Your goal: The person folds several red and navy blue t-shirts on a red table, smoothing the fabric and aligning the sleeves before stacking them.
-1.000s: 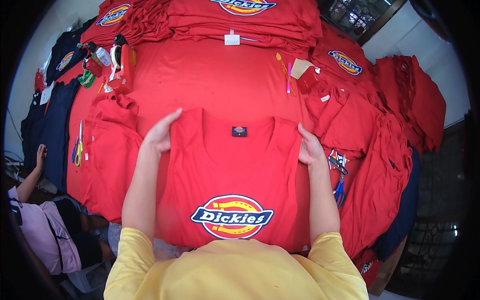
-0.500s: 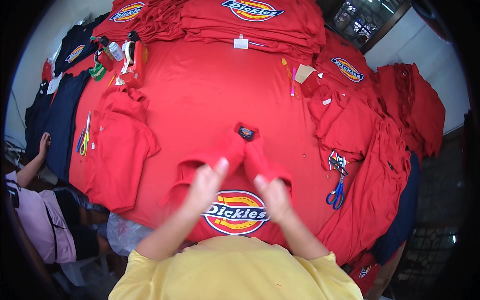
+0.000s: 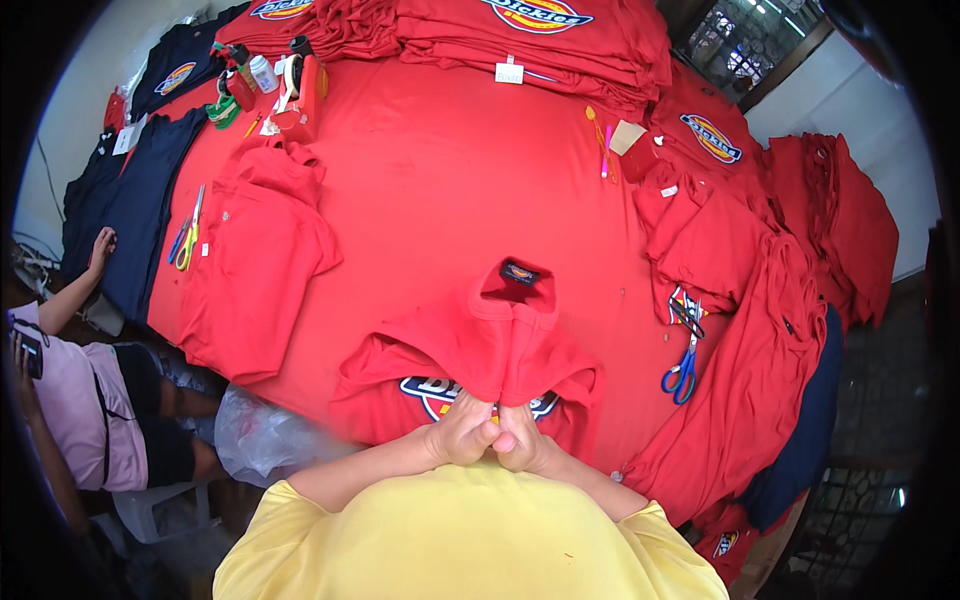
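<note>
A red shirt (image 3: pixel 420 345) lies before me with its neckline toward the far side, a dark label (image 3: pixel 518 273) showing inside the collar. My left hand (image 3: pixel 462 430) and my right hand (image 3: pixel 520 440) are close together at my chest, both closed on the shirt's near fabric. Between them the cloth is drawn into a narrow fold running up to the collar. Beneath the hands and fabric, a round dark-blue, yellow and white printed emblem (image 3: pixel 425 388) is partly covered.
Red cloth covers the table (image 3: pixel 440 180). Folded red shirts (image 3: pixel 530 55) are stacked at the back. Blue-handled scissors (image 3: pixel 682 370) lie right, yellow-handled scissors (image 3: pixel 190 235) left near another red garment (image 3: pixel 260 270). A tape dispenser (image 3: pixel 300 95) stands back left. A co-worker (image 3: pixel 95 400) sits at left.
Both hands have come together and moved nearer my body, pulling the shirt's fabric taut. The collar now stands wider, and more of the emblem is covered. The view has shifted slightly.
</note>
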A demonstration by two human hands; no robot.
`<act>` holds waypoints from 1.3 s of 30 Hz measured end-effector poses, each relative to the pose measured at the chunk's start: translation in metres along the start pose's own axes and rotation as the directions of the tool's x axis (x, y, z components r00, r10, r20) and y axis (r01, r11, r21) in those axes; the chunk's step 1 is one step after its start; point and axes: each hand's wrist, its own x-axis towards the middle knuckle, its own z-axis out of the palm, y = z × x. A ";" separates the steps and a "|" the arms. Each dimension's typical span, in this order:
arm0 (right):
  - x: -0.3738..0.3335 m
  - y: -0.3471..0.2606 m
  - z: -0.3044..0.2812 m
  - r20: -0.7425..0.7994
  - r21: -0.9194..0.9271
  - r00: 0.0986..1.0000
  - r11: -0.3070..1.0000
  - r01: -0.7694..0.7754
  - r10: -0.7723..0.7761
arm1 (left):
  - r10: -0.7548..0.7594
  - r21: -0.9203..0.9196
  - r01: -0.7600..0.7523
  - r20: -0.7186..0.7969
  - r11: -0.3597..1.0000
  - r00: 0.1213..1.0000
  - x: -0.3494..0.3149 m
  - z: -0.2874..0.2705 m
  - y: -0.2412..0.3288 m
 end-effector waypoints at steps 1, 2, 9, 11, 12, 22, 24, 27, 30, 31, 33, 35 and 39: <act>-0.001 0.000 0.001 -0.008 -0.028 1.000 1.000 0.011 -0.012 | -0.005 0.005 0.005 0.005 1.000 1.000 0.000 -0.001 0.000; -0.001 0.002 0.001 -0.015 -0.059 1.000 0.998 0.027 -0.028 | 0.011 0.021 -0.011 -0.012 1.000 1.000 0.002 -0.001 0.000; 0.045 0.013 -0.123 -0.459 0.511 0.664 0.787 -0.346 0.590 | -0.537 -0.640 0.153 -0.463 0.753 0.705 0.053 -0.133 -0.005; 0.009 0.013 -0.158 -0.540 -0.109 0.648 0.719 -0.687 0.537 | -0.654 -0.160 0.658 -0.419 0.736 0.629 0.007 -0.186 -0.006; -0.005 0.002 -0.159 -0.510 -0.320 0.675 0.611 -0.724 0.533 | -0.646 0.036 0.732 -0.443 0.680 0.622 -0.011 -0.186 -0.001; -0.099 -0.003 -0.120 -0.351 0.032 0.652 0.705 -0.708 0.672 | -0.571 0.082 0.750 -0.596 0.656 0.565 -0.132 -0.147 0.014; -0.082 -0.019 -0.146 -0.473 0.174 0.703 0.838 -0.516 0.531 | -0.584 -0.099 0.632 -0.512 0.769 0.630 -0.095 -0.180 0.042; 0.000 -0.044 -0.189 -0.654 -0.031 0.712 0.931 -0.363 0.255 | -0.403 -0.019 0.490 -0.597 0.871 0.694 -0.014 -0.226 0.049; 0.092 -0.033 -0.231 -0.643 -0.049 0.753 0.974 -0.223 0.140 | -0.299 -0.031 0.350 -0.596 0.936 0.745 0.068 -0.281 0.043; 0.111 -0.033 -0.231 -0.697 -0.036 0.711 0.986 -0.165 0.093 | -0.244 0.004 0.311 -0.609 0.951 0.755 0.086 -0.284 0.041; 0.123 -0.037 -0.209 -0.731 -0.134 0.682 0.984 -0.121 -0.015 | -0.077 0.151 0.230 -0.655 0.961 0.752 0.100 -0.258 0.036; 0.109 -0.031 -0.192 -0.658 -0.331 0.743 0.933 -0.141 -0.121 | -0.042 0.403 0.280 -0.507 0.871 0.861 0.087 -0.236 0.033; -0.022 0.016 -0.103 -0.331 -0.729 0.934 0.593 -0.342 0.132 | -0.382 0.812 0.415 -0.260 0.410 0.887 -0.032 -0.138 0.017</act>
